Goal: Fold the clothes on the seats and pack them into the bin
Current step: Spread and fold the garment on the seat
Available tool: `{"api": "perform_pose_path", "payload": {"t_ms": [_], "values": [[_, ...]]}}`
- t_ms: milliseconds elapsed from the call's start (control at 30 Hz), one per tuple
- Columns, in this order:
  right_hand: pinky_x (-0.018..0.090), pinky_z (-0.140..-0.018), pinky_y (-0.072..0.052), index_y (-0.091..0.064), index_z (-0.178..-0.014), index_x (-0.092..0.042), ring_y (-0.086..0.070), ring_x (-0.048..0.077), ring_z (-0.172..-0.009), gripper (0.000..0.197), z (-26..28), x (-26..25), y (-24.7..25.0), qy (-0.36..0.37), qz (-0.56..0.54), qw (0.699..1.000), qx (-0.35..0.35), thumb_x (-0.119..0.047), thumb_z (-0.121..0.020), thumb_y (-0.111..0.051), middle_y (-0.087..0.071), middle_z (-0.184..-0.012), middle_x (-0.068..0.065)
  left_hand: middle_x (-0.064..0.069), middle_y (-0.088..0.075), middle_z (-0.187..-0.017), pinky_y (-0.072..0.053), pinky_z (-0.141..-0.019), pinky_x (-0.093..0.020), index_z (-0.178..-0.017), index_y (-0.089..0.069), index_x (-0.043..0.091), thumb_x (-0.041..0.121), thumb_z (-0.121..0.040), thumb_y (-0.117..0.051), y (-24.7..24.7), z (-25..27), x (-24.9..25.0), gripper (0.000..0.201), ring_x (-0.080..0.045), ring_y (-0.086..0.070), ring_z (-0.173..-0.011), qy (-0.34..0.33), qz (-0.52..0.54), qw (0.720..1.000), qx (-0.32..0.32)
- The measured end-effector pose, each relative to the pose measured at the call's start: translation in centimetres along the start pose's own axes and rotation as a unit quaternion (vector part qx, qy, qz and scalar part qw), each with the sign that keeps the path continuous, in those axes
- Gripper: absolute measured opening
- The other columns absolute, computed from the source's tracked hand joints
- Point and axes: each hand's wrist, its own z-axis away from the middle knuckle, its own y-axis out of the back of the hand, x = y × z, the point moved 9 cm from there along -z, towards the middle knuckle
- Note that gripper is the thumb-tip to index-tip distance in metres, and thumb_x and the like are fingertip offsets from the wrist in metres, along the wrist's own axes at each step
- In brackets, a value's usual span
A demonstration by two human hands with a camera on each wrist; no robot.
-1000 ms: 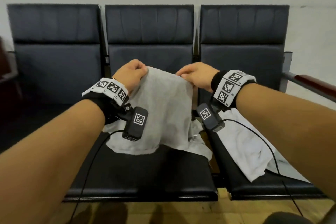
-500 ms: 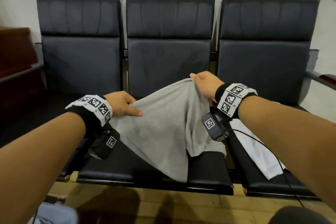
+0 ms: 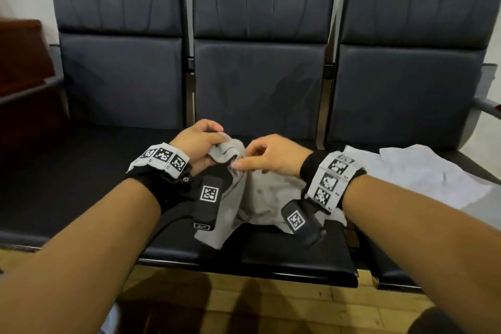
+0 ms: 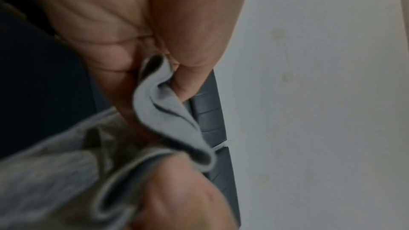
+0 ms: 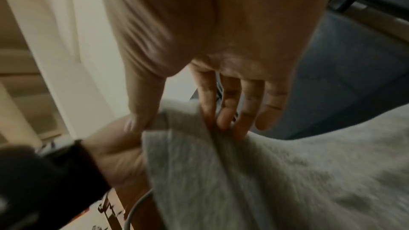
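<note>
Both hands [image 3: 230,152] pinching grey garment [image 3: 260,198].

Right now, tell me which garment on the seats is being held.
The grey garment on the middle seat: the left hand and right hand both pinch it. The white garment lies untouched.

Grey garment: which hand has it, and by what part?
The left hand grips a bunched edge of the grey garment. The right hand pinches the same edge beside it.
</note>
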Motion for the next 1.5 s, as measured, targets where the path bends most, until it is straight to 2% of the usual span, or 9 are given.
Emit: {"api": "perform_pose_path", "payload": {"t_ms": [167, 267, 467, 833, 1000, 1100, 1233, 1400, 1500], "values": [[0.023, -0.058, -0.043, -0.065, -0.073, -0.004, -0.050, 0.006, -0.059, 0.018, 0.3, 3.2, -2.0, 0.021, -0.081, 0.991, 0.106, -0.017, -0.086, -0.071, -0.054, -0.063, 0.000, -0.015, -0.066, -0.097, -0.059, -0.073, -0.029, -0.106, -0.059, 0.004, 0.001, -0.087, -0.064, -1.9, 1.3, -2.8, 0.020, -0.020, -0.068, -0.085, 0.000, 0.012, 0.996, -0.087], [0.020, -0.063, -0.047, -0.070, -0.085, -0.009, -0.059, 0.005, -0.068, 0.009, 0.4, 3.4, -2.4, 0.028, -0.056, 0.993, 0.098, -0.014, -0.090, -0.066, -0.065, -0.073, -0.001, -0.019, -0.067, -0.106, -0.056, -0.086, -0.036, -0.107, -0.063, 0.009, 0.005, -0.077, -0.076, -0.8, 0.6, -3.5, 0.034, -0.027, -0.066, -0.097, -0.045, -0.102, 0.991, -0.072], [0.038, -0.076, -0.054, -0.063, -0.101, -0.010, -0.062, 0.015, -0.068, 0.013, -0.7, 4.7, -1.4, 0.009, -0.066, 0.991, 0.116, -0.008, -0.088, -0.064, -0.064, -0.066, -0.006, -0.010, -0.064, -0.092, -0.045, -0.065, -0.030, -0.101, -0.069, 0.017, 0.017, -0.092, -0.062, 1.3, -0.3, -4.4, 0.011, -0.018, -0.055, -0.077, -0.067, -0.137, 0.988, -0.037], [0.029, -0.088, -0.054, -0.074, -0.105, -0.013, -0.068, 0.012, -0.094, 0.020, -0.2, 6.8, 1.2, 0.017, -0.037, 0.990, 0.135, -0.016, -0.098, -0.055, -0.074, -0.096, 0.000, 0.007, -0.063, -0.074, -0.040, -0.062, -0.018, -0.092, -0.068, 0.017, 0.035, -0.075, -0.079, 2.0, -0.6, -4.6, 0.027, -0.005, -0.058, -0.069, -0.101, -0.344, 0.934, -0.001], [0.030, -0.073, -0.050, -0.070, -0.097, -0.007, -0.061, 0.008, -0.072, 0.024, 0.4, 5.9, 2.0, 0.021, -0.059, 0.983, 0.172, -0.026, -0.098, -0.056, -0.069, -0.079, 0.004, 0.003, -0.057, -0.070, -0.042, -0.062, -0.019, -0.084, -0.067, 0.013, 0.033, -0.090, -0.064, 2.3, 0.0, -3.6, 0.021, -0.008, -0.052, -0.066, -0.128, -0.261, 0.956, 0.037], [0.018, -0.056, -0.043, -0.070, -0.081, -0.010, -0.051, 0.000, -0.054, 0.032, 0.9, 5.3, 1.1, 0.006, -0.032, 0.996, 0.087, -0.041, -0.083, -0.074, -0.058, -0.059, -0.005, 0.002, -0.060, -0.082, -0.049, -0.078, -0.032, -0.079, -0.064, 0.017, 0.025, -0.093, -0.059, 3.4, -0.1, -3.9, 0.017, -0.015, -0.057, -0.089, -0.080, -0.112, 0.987, 0.079], [0.021, -0.051, -0.036, -0.060, -0.064, -0.008, -0.044, 0.008, -0.051, 0.031, 1.5, 8.5, 0.9, -0.055, 0.124, 0.990, 0.026, -0.027, -0.081, -0.078, -0.048, -0.056, -0.001, -0.002, -0.068, -0.089, -0.052, -0.082, -0.036, -0.084, -0.069, 0.019, 0.018, -0.090, -0.052, 4.3, 0.4, -4.1, 0.018, -0.022, -0.063, -0.093, -0.036, -0.020, 0.993, 0.110], [0.025, -0.059, -0.038, -0.055, -0.079, 0.004, -0.044, 0.020, -0.065, 0.026, 2.9, 10.7, 4.3, -0.070, -0.107, 0.978, 0.164, -0.019, -0.091, -0.061, -0.045, -0.070, 0.012, -0.010, -0.059, -0.091, -0.048, -0.070, -0.036, -0.096, -0.059, 0.013, 0.017, -0.099, -0.045, 2.5, 1.1, -3.9, 0.015, -0.021, -0.058, -0.080, -0.047, 0.035, 0.998, 0.037], [0.038, -0.071, -0.038, -0.057, -0.080, 0.003, -0.048, 0.024, -0.077, 0.018, 3.3, 9.1, 4.3, -0.046, -0.217, 0.961, 0.165, -0.012, -0.090, -0.055, -0.052, -0.081, 0.012, 0.001, -0.063, -0.089, -0.049, -0.065, -0.028, -0.089, -0.061, 0.026, 0.050, -0.079, -0.067, 1.7, 1.6, -2.4, 0.026, -0.013, -0.060, -0.075, -0.096, -0.199, 0.975, 0.016]]}}
